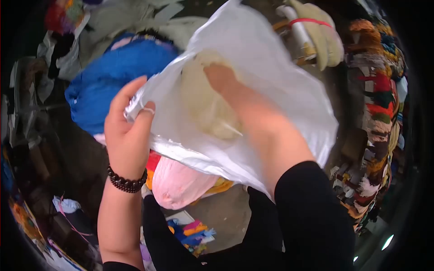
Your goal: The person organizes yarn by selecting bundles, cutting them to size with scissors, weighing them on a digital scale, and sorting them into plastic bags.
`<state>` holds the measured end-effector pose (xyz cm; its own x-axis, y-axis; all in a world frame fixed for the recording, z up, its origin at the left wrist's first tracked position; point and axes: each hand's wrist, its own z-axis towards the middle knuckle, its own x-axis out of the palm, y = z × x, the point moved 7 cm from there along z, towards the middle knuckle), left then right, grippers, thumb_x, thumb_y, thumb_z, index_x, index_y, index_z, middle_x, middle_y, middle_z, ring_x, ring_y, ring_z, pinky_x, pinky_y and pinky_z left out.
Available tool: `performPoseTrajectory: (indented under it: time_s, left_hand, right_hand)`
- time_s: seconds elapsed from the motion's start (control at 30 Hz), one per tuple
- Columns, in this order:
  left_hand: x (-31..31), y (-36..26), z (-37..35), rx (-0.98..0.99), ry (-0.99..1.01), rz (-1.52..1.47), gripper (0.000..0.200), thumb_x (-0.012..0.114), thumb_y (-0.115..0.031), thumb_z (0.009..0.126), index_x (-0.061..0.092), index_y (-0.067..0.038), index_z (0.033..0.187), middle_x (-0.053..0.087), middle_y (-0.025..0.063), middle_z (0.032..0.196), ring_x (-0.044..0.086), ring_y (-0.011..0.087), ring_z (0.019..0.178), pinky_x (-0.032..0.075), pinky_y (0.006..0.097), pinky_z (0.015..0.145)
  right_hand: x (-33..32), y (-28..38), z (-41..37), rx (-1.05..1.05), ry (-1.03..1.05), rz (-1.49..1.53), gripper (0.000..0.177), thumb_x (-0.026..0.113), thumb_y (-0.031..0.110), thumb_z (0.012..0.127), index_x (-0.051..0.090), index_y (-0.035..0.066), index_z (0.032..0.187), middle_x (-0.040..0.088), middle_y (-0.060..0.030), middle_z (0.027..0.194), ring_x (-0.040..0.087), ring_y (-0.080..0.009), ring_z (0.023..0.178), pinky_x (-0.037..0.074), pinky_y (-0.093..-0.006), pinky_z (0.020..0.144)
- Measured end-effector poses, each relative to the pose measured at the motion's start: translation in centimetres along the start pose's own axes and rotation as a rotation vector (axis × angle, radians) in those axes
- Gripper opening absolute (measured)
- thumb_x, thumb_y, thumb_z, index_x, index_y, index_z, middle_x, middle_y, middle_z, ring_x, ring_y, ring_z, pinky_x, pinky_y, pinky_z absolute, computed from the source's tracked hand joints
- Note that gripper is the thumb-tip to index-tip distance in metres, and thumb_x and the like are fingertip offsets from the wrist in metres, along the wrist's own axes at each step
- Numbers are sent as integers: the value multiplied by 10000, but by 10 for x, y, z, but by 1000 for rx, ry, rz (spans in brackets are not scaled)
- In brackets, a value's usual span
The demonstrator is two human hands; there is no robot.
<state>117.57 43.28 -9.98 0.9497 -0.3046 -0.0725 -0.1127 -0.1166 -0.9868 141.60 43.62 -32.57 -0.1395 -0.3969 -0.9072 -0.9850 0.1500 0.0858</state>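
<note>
A large white plastic sack [280, 67] gapes open in the middle of the view. My left hand [131, 117] pinches its left rim between thumb and fingers, with a dark beaded bracelet on the wrist. My right hand [221, 79] reaches inside and lies against a cream-coloured bundle [203, 106] in the sack; its fingertips are blurred, so whether they grip the bundle is unclear. Behind my left hand rests a big blue bundle [113, 72]. Below the sack's lower edge shows a pale pink bundle [181, 180].
Colourful skeins [379, 113] are stacked along the right side. At the upper right lie cream skeins [323, 34] tied with a red band. Small coloured pieces [192, 232] lie on the floor near my legs. A dark bundle [74, 221] is at the lower left.
</note>
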Motion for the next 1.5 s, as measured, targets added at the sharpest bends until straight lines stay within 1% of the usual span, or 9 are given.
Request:
performPoseTrajectory:
  time_s: [0.3,0.6,0.83,0.93,1.0,1.07,1.27,1.4,1.5]
  left_hand:
    - [-27,21,-11,41,31,6,409,564,-57,869,508,25,1265,599,93,1163,557,148,1058,406,256,928]
    - [-38,25,-7,28,41,-159,389,548,-60,884,525,0,1268,626,76,1084,587,119,965,439,233,858]
    - [-26,20,-11,-2,21,-212,364,551,-36,869,547,10,1230,622,72,1082,568,121,973,422,250,875]
    - [-26,22,-13,-29,15,-223,336,561,-54,876,559,12,1206,623,67,1074,567,117,964,420,240,862]
    - [-24,21,-13,-33,19,-228,306,574,-82,887,570,11,1179,624,63,1062,564,113,963,417,234,855]
    - [-27,20,-13,-73,-41,-226,288,554,-18,876,572,13,1161,629,38,976,562,74,861,445,211,761]
    - [-26,26,-13,-157,4,-128,353,577,-56,834,548,30,1175,633,81,1026,588,136,912,463,256,812]
    - [-43,1,-31,27,-36,316,495,606,-90,805,482,8,1274,522,178,1272,571,229,1071,472,309,876]
    - [-59,-9,-61,-79,-37,215,598,609,-56,808,386,-25,1362,306,204,1450,572,263,1082,502,335,877]
  right_hand:
    - [44,20,84,-178,-248,-139,551,575,135,834,432,206,1361,419,-58,1396,307,-222,1352,215,-456,1128]
    - [48,2,34,-290,-434,-349,202,583,152,805,629,129,1001,581,-53,1140,481,-236,1169,329,-471,1000]
    - [40,5,31,-322,-52,-419,386,684,212,743,607,109,1107,473,-92,1344,387,-235,1291,289,-445,1067]
    - [32,9,40,-275,-287,-329,528,760,248,676,577,115,1154,564,-93,1233,490,-240,1195,343,-416,1010]
    - [28,13,35,-100,106,-327,558,771,233,666,561,123,1171,650,-73,1052,587,-254,1051,378,-403,954]
    - [22,20,28,-234,-203,-331,491,768,211,656,599,131,1109,676,-57,916,624,-263,967,402,-396,937]
    - [-20,15,-54,-149,153,-36,434,737,218,535,671,90,945,657,-176,952,633,-313,943,501,-405,805]
    - [-68,14,-141,-78,394,340,521,744,239,517,652,45,992,662,-175,970,630,-311,956,496,-376,808]
    - [-179,15,-229,-1,382,565,566,770,219,521,633,22,1034,668,-161,979,635,-281,929,489,-342,828]
